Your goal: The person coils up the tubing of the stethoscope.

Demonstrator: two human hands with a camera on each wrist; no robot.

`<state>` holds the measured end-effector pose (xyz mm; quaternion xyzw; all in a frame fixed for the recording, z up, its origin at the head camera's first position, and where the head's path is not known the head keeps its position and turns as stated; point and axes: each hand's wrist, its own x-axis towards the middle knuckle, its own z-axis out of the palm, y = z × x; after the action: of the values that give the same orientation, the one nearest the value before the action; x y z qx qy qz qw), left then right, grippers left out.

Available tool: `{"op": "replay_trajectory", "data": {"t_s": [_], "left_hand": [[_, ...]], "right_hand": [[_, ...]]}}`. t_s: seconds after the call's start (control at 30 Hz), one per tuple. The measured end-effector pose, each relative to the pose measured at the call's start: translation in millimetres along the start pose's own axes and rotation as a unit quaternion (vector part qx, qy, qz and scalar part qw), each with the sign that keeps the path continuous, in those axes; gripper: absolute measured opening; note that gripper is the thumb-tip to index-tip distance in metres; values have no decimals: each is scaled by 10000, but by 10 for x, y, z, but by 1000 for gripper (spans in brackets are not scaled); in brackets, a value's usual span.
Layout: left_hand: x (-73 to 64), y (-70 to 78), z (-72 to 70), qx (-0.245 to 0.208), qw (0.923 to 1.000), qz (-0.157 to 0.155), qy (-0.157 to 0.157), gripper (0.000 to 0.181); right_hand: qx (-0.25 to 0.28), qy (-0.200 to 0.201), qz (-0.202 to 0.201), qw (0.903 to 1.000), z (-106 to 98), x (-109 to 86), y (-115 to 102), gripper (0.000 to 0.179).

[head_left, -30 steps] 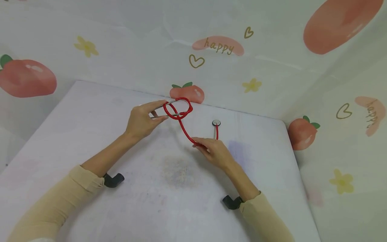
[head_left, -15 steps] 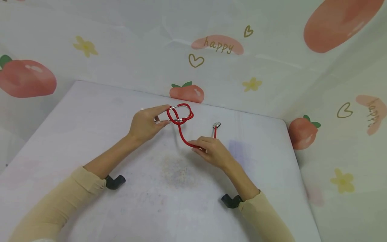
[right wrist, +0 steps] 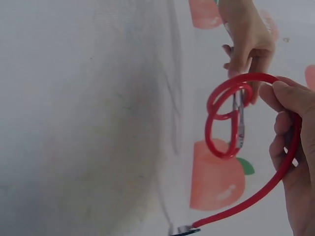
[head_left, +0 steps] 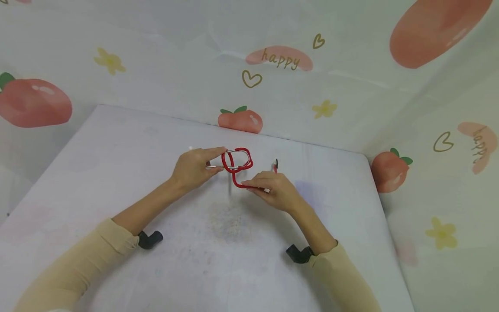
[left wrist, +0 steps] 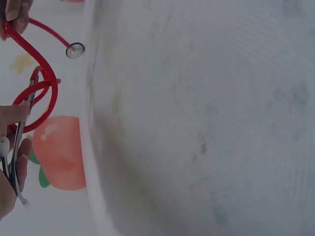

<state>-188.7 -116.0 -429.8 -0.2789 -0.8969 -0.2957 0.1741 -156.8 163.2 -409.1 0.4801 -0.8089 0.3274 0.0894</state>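
A stethoscope with red tubing [head_left: 238,185] hangs between both hands above the table. My left hand [head_left: 193,168] pinches its metal ear tubes [left wrist: 20,130] between thumb and fingers, along with part of a loop. Just beyond those fingertips the tubing is coiled in a loop [right wrist: 209,115] around the metal tubes. To the right and a little nearer, my right hand [head_left: 274,189] pinches the single tube between thumb and fingers. From there the tube runs on to the round chest piece [left wrist: 75,50], which dangles free past the right hand and appears edge-on in the head view.
The white, stained tabletop [head_left: 230,264] lies under both hands. Behind it and at the right rises a pale cloth backdrop [head_left: 175,82] printed with peaches, flowers and words. Dark curved pieces [head_left: 299,254] stick out at both wrists.
My left hand has come nearer and slightly right with the coiled end, closing in on the right hand. The tube between them bends more sharply. The chest piece has turned edge-on.
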Motion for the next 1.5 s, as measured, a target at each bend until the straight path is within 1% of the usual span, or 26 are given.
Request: {"op": "replay_trajectory", "data": {"t_s": [0.1,0.23,0.33,0.5,0.6,0.7,0.77,0.87,1.0,1.2,1.37,1.5], "left_hand": [[-27,13,24,-84,9997,223,-56,56],[-61,42,61,-257,9983,511,-115,56],[-81,70,89,-386,9968,662,-227,57],[-113,147,121,-654,9928,911,-426,58],[-128,194,143,-796,9903,1052,-431,57],[-141,229,164,-923,9881,1173,-366,58],[-151,245,170,-959,9872,1231,-338,59],[-160,269,168,-1003,9862,1281,-316,60],[-161,302,153,-1031,9851,1338,-318,60],[-179,348,135,-1062,9843,1381,-295,62],[-179,379,119,-1123,9837,1374,-292,68],[-174,389,114,-1333,9790,1525,-245,67]], "right_hand": [[-92,57,11,9999,-37,32,-8,26],[-76,81,87,9999,-72,80,-30,25],[1,119,47,9999,-86,115,-38,25],[242,332,-37,9991,-101,157,-28,27],[370,409,-45,9985,-116,175,-24,27],[378,382,-67,9985,-141,185,-30,25],[342,327,-54,9989,-159,188,-34,26],[278,311,70,9991,-182,187,-30,27],[187,494,343,9980,-204,191,-10,23],[190,790,581,9950,-204,176,59,20],[306,935,626,9932,-195,162,130,19],[569,938,564,9924,-189,167,182,22]]}}
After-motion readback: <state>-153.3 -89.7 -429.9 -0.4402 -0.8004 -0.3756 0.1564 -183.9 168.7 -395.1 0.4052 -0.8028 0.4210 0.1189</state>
